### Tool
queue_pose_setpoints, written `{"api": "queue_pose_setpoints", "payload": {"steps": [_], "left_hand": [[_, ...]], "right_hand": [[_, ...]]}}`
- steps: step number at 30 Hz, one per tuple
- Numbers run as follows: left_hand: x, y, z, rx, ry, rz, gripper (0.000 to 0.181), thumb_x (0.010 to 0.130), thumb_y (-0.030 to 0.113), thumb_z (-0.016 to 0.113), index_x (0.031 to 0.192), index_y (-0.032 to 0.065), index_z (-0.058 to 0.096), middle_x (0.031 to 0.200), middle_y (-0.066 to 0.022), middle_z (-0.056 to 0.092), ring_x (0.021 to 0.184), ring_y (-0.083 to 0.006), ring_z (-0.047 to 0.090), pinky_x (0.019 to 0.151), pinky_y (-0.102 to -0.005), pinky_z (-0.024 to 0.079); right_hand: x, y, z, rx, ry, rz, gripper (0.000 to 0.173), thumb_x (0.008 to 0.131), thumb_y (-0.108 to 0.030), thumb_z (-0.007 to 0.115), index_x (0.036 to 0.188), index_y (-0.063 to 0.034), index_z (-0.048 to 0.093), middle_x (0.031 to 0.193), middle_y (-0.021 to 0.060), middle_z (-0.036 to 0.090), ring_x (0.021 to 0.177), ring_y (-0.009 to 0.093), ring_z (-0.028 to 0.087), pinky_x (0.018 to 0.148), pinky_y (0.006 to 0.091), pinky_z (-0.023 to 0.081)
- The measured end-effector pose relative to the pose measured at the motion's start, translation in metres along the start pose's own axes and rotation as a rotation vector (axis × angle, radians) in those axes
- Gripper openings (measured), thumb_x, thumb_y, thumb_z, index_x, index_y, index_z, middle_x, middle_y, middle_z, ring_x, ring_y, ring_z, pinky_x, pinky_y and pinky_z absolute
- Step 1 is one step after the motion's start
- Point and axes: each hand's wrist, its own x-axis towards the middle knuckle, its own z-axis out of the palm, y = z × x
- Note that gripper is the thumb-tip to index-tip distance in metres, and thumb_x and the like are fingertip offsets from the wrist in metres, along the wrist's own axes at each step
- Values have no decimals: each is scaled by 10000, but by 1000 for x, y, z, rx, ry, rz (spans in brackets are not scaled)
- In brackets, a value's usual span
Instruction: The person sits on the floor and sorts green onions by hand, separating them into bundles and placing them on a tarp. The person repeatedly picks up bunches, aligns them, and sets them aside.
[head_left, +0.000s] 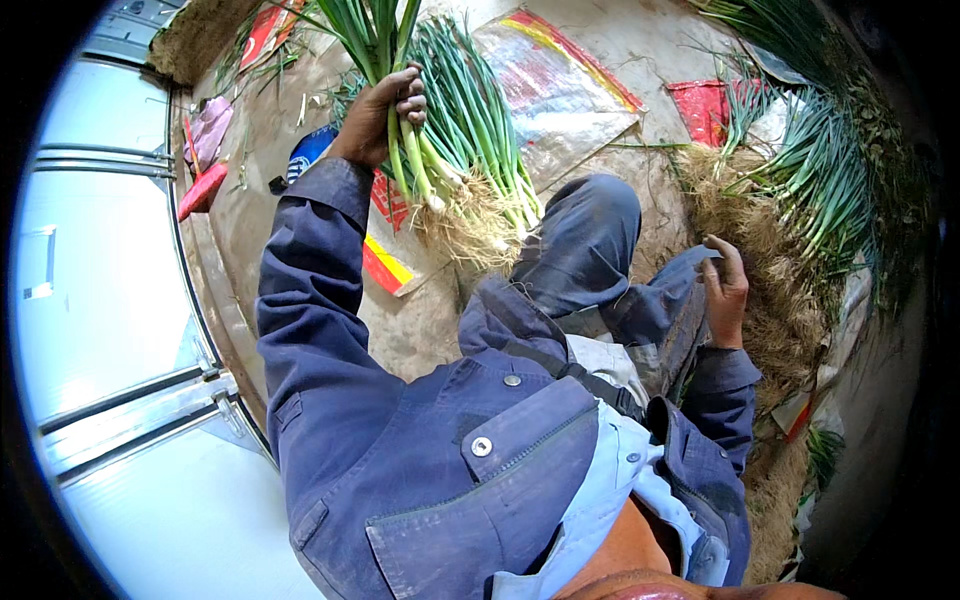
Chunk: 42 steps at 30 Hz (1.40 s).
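Note:
My left hand is closed around the stalks of several green onions, leaves up and bulbs and roots hanging down. Just right of them a thick bunch of green onions lies on the ground, its pale roots towards my knee. My right hand is by my other leg with its fingers apart and nothing seen in it. Beside it, on the right, a large heap of green onions lies with its tangled roots facing me.
A plastic sack is spread on the ground beyond my knee. A red broom or brush head and a pink cloth or bag lie by the white metal doors or panels at left. Another red sack is near the heap.

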Motion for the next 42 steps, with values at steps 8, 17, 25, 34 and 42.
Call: {"api": "queue_pose_setpoints", "payload": {"steps": [8,17,25,34,42], "left_hand": [[30,-33,-84,-43,263,98,180,863,175,660,935,87,520,738,3,539,593,-87,529,515,-235,486],[63,-265,-158,516,805,-265,868,675,122,811,1359,-37,301,1274,-213,488,1173,-323,485,1013,-438,373],[77,-347,-194,949,1028,-163,934,705,185,761,1383,-86,179,1340,-304,378,1248,-399,393,1052,-386,313],[39,-293,-147,1782,569,161,633,819,369,639,1380,239,375,1428,-97,289,1323,-280,266,1098,-478,180],[35,-319,-183,1782,336,-369,677,909,492,445,1461,175,217,1553,-47,-33,1427,-265,-49,1112,-566,68]], "right_hand": [[-31,27,-5,-106,88,162,247,906,-105,525,1119,-5,602,1070,115,631,998,206,593,863,338,468],[-90,28,-53,-237,246,443,230,921,-123,525,1108,-21,610,1055,102,628,964,186,576,823,336,465],[-92,21,-52,-282,257,452,207,912,-108,533,1071,-12,626,973,74,640,866,154,591,782,314,475],[-103,38,-57,-497,180,410,214,927,-125,516,1089,-32,622,1045,106,634,967,233,590,831,378,478],[-110,28,-59,-674,91,409,214,901,-105,521,1072,-31,627,1041,132,639,964,283,601,829,408,486]]}}
